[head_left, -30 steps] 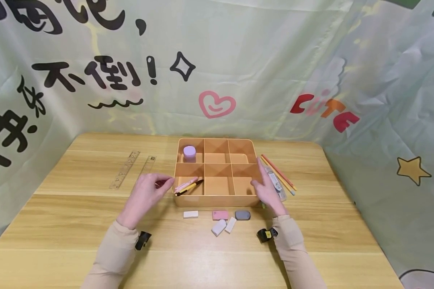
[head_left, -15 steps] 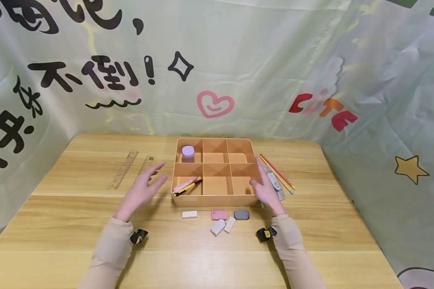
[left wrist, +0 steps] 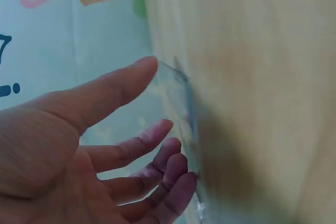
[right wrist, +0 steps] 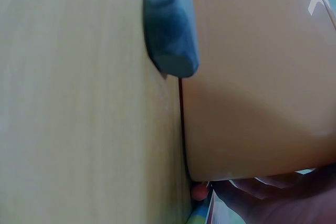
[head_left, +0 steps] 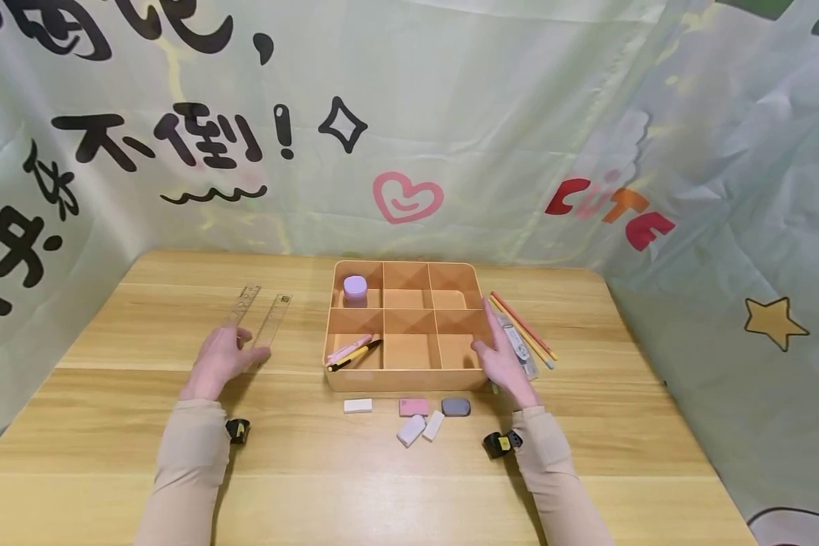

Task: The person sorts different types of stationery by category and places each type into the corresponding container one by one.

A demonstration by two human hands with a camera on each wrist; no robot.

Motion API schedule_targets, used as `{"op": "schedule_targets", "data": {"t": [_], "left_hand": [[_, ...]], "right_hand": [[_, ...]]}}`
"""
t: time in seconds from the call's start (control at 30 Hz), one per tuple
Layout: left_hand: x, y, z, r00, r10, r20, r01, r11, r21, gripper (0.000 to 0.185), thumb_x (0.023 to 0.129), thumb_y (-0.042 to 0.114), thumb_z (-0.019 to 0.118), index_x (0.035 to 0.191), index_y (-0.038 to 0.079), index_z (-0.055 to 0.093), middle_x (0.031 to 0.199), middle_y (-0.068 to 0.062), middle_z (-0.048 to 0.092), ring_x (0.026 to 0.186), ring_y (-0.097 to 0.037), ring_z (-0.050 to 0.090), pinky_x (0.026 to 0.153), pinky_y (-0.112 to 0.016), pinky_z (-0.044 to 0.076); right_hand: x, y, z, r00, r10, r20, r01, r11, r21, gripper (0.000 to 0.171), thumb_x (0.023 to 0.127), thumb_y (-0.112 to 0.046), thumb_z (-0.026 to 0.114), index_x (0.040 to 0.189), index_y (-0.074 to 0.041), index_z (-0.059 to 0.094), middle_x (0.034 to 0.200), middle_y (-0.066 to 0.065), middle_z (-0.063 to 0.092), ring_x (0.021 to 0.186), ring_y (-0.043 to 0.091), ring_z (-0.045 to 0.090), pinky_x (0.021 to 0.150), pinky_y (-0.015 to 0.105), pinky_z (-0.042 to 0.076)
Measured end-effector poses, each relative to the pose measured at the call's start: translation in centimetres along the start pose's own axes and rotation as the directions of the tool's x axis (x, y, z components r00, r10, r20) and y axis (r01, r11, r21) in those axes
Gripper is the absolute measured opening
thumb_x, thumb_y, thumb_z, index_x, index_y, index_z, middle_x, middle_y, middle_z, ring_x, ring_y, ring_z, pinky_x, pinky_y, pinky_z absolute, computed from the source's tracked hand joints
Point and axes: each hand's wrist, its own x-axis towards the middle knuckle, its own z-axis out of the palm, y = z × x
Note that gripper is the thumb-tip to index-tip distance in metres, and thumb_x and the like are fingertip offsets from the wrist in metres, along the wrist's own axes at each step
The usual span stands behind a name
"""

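Reaching across the table (head_left: 109, 425), the left hand (head_left: 220, 362) rests relaxed fingers on the near end of a clear ruler (head_left: 270, 322), with a second ruler (head_left: 240, 307) just beside it; the wrist view suggests fingertips (left wrist: 173, 153) touch the edge, though blur leaves any grip unclear. Lifting so flat a strip likely calls for sliding it or prising up one end. The right hand (head_left: 505, 356) lies open, fingers straight, against the right wall of the tray (head_left: 405, 377), pencils (head_left: 528, 334) behind it.
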Motion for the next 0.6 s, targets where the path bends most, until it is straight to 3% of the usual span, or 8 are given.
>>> {"op": "schedule_targets", "data": {"t": [0.3, 0.6], "left_hand": [[-0.22, -0.23, 0.06, 0.996, -0.078, -0.038, 0.079, 0.997, 0.023, 0.050, 0.088, 0.027, 0.078, 0.118, -0.010, 0.060, 0.111, -0.028, 0.064, 0.096, -0.037, 0.060, 0.081, -0.049, 0.051], [-0.61, 0.26, 0.40, 0.993, -0.086, -0.086, 0.090, 0.995, 0.046, 0.040, 0.087, 0.021, 0.076, 0.110, -0.009, 0.064, 0.117, -0.033, 0.065, 0.105, -0.048, 0.062, 0.088, -0.055, 0.052]], "right_hand": [[-0.06, -0.02, 0.01, 1.000, -0.005, 0.002, 0.005, 1.000, 0.000, 0.080, 0.096, 0.006, 0.042, 0.163, -0.011, 0.002, 0.171, 0.012, 0.000, 0.158, 0.036, 0.000, 0.127, 0.057, 0.012], [-0.03, -0.24, -0.07, 1.000, -0.009, 0.007, 0.009, 1.000, -0.002, 0.081, 0.096, 0.006, 0.043, 0.163, -0.010, 0.000, 0.171, 0.013, 0.000, 0.158, 0.036, 0.000, 0.128, 0.058, 0.007]]}}
